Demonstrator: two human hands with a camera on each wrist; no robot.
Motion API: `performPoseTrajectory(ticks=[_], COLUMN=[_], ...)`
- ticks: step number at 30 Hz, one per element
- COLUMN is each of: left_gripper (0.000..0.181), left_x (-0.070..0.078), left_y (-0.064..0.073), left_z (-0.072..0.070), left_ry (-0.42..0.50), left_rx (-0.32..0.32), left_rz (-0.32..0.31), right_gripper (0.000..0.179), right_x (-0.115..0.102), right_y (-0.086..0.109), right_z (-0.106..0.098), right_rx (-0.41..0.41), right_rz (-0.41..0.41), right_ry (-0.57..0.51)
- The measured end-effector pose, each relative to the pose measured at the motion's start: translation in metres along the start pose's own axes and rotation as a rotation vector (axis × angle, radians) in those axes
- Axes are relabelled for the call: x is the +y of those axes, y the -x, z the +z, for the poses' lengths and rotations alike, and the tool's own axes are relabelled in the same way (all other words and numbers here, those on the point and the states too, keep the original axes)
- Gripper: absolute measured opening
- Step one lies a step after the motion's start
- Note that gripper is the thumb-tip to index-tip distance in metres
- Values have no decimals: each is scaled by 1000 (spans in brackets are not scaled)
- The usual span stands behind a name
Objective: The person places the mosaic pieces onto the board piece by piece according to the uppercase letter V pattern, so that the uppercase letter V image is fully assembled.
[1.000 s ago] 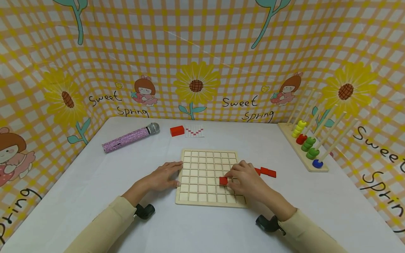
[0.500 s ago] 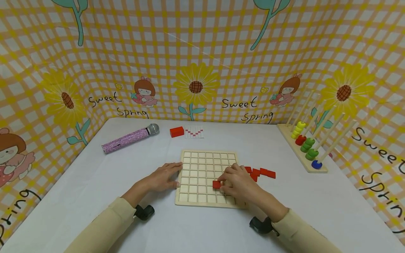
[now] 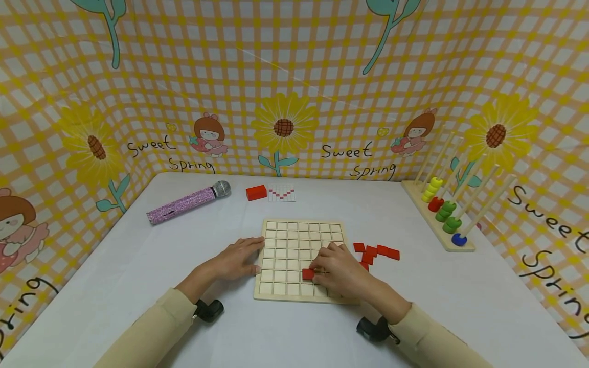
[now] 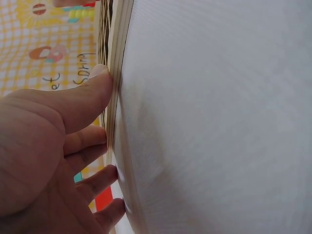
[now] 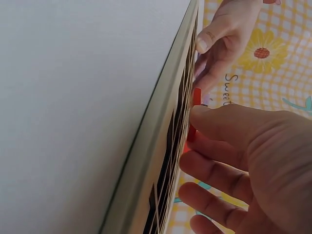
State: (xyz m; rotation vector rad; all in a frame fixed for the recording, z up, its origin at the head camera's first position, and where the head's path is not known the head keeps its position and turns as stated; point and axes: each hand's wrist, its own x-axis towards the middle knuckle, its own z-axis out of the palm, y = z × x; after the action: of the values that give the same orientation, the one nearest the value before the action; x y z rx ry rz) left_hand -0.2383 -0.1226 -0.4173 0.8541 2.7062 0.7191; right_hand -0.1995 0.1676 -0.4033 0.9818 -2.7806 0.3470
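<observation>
A square wooden grid board (image 3: pixel 280 299) lies on the white table, its cells bare where I can see them. My left hand (image 3: pixel 236 259) rests beside its left edge, with fingers fairly straight and fingertips touching the rim, as the left wrist view also shows. Over the board's lower right part, my right hand (image 3: pixel 341 270) pinches a red square tile (image 3: pixel 308 274) between thumb and fingers. In the right wrist view that tile (image 5: pixel 197 96) stands out past the thumb, close above the grid. The cells under the right hand are hidden.
Several loose red tiles (image 3: pixel 369 253) lie right of the board. Behind it are a red block (image 3: pixel 256 192) and a small pattern card (image 3: pixel 282 192). A glittery purple microphone (image 3: pixel 188 202) lies back left. A peg stand (image 3: pixel 455 245) with coloured beads stands at right.
My right hand has moved left and slightly nearer across the board with the red tile, uncovering more loose tiles at the right. The left hand stays at the board's edge.
</observation>
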Motion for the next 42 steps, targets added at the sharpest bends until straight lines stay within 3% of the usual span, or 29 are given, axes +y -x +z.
performPoseTrajectory(ticks=[17,42], left_gripper=[67,66], left_x=[1,2], left_y=[1,2], left_z=[0,-1], left_ry=[-11,22], left_rx=[6,4], left_rz=[16,-6], right_gripper=[15,17], right_x=[0,2], right_y=[-1,3], right_z=[2,1], right_rx=[-5,-4], right_rz=[-30,13], right_ry=[4,-29])
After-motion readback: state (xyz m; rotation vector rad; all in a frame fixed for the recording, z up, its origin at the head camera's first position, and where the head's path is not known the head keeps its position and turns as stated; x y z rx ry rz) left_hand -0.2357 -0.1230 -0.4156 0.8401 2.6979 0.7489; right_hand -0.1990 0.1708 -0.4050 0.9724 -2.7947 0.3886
